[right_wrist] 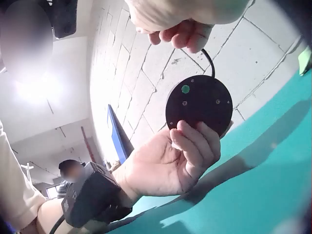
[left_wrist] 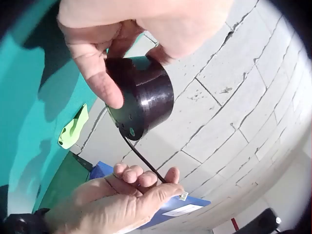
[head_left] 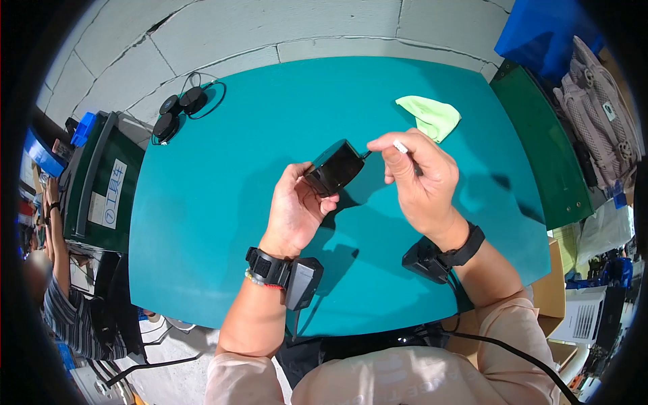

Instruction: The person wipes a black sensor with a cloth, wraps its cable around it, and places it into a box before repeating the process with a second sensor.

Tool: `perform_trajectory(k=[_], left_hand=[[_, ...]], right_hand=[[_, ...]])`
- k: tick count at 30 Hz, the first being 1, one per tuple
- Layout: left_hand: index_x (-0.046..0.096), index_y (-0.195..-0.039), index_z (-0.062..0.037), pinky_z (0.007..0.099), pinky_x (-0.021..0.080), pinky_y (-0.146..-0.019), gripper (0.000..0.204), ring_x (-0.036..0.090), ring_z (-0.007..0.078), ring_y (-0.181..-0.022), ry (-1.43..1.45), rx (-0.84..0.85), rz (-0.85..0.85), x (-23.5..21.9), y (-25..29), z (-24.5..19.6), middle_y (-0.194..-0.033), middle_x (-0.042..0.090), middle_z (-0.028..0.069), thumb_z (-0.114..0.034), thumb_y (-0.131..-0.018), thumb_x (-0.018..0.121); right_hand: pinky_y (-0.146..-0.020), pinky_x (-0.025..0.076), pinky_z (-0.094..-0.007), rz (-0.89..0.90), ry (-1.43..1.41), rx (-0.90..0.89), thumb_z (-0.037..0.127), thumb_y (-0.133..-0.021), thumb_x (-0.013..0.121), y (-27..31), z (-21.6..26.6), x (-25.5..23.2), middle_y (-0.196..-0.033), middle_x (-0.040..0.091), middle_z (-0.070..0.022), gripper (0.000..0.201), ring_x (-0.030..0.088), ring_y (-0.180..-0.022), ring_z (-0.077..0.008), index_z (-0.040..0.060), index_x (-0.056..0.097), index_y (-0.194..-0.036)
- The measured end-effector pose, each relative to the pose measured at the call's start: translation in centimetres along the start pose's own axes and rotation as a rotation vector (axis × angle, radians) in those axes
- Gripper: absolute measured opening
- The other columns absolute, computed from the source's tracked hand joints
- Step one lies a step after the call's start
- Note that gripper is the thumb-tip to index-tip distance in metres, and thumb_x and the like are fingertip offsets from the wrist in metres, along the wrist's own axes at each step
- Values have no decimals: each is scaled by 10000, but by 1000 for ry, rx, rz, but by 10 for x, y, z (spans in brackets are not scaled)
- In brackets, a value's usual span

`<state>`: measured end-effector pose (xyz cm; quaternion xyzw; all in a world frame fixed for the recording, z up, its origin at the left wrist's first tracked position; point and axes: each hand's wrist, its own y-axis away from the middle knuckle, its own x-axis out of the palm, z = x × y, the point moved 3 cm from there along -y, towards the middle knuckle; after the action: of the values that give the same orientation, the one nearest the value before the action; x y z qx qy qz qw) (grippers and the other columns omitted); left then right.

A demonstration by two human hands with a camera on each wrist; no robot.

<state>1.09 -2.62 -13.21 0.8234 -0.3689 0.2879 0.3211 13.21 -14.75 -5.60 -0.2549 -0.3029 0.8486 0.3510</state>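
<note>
My left hand (head_left: 295, 208) grips a black cylindrical device (head_left: 335, 167) over the middle of the table. In the right wrist view its flat round base (right_wrist: 199, 103) faces the camera, with small screws and a green dot. A black cable (left_wrist: 142, 158) leaves the device at its edge. Thumb and forefinger of my right hand (head_left: 425, 179) pinch that cable close to its end, where a small white connector (head_left: 400, 146) sticks out past the thumb. The left wrist view also shows the connector (left_wrist: 184, 196) at the thumb tip.
Several black round devices with cables (head_left: 193, 100) lie at the table's back left. A light green cloth (head_left: 432, 117) lies at the back right, on the teal tabletop (head_left: 223, 223). Green cabinets (head_left: 108, 196) flank the table, and a block wall (head_left: 236, 34) rises behind. Another person (head_left: 74, 310) is at far left.
</note>
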Motion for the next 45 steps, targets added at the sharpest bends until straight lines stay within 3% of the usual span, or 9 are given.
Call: perform_trajectory(k=[9, 12, 14, 18, 29, 32, 37, 43, 45], left_hand=[[563, -935, 1, 273, 439, -504, 314, 539, 184, -588, -1, -18, -35, -1, -1, 1, -786, 609, 113, -279, -916, 422], [572, -988, -24, 264, 487, -566, 279, 581, 166, -670, 8, 37, -44, -3, -3, 1, -827, 626, 86, -274, -917, 472], [555, -970, -38, 284, 525, -706, 195, 601, 159, -836, -28, 123, 108, 1, -2, -2, -958, 602, 58, -194, -865, 608], [562, -1099, -50, 309, 481, -852, 307, 582, 141, -952, -159, 198, 115, 6, 1, -3, -1031, 585, 26, -96, -815, 671], [564, -1008, -67, 298, 429, -748, 180, 523, 144, -788, -164, 121, 174, 1, -1, 5, -898, 582, 40, -207, -899, 595], [532, -1037, -60, 290, 417, -776, 328, 483, 142, -816, -160, 136, 254, -6, -5, 7, -862, 513, 37, -363, -914, 561], [455, -1205, 3, 266, 436, -822, 437, 510, 137, -858, -202, 64, 243, 1, -6, 2, -944, 530, 63, -319, -925, 549], [351, -1288, 98, 242, 457, -860, 467, 513, 142, -927, -259, 82, 128, -9, -11, 4, -1062, 500, 93, -193, -956, 504], [358, -1279, 99, 245, 461, -864, 443, 519, 142, -940, -224, 96, 57, -14, -11, 1, -1074, 504, 103, -179, -961, 491]], right_hand=[[-477, 400, -242, -22, -13, -67, 91, -834, 660, 2, 1, 0, -679, 605, -57, 63, 512, -559, -131, 38, 662, -869], [-512, 426, -236, 81, 25, -45, 100, -829, 674, 4, -7, 3, -792, 620, -83, 229, 528, -617, -119, 15, 623, -1036], [-614, 482, -260, -34, -156, 130, 182, -804, 717, 3, -22, 8, -993, 590, -147, 553, 570, -783, -144, -35, 471, -1249], [-778, 506, -343, 75, -196, 451, 343, -758, 754, 7, -47, 13, -1169, 504, -218, 838, 553, -1033, -232, -91, 332, -1337], [-687, 529, -340, 299, -279, 611, 199, -782, 701, 10, -60, 8, -933, 668, -113, 390, 645, -771, -189, 5, 609, -1108], [-705, 523, -359, 154, -55, 362, 145, -704, 725, 4, -49, -5, -926, 668, -146, 366, 657, -817, -233, 11, 638, -1033], [-722, 516, -336, 57, 86, 286, 123, -662, 742, 14, 2, -83, -925, 664, -140, 356, 647, -839, -233, 15, 648, -988], [-743, 506, -288, -429, 15, 202, 117, -667, 786, 112, 41, -252, -926, 670, -50, 358, 615, -886, -131, 46, 672, -999], [-790, 506, -284, -604, 215, 352, 82, -722, 753, 159, 56, -312, -1005, 662, -58, 362, 614, -906, -131, 29, 648, -1064]])
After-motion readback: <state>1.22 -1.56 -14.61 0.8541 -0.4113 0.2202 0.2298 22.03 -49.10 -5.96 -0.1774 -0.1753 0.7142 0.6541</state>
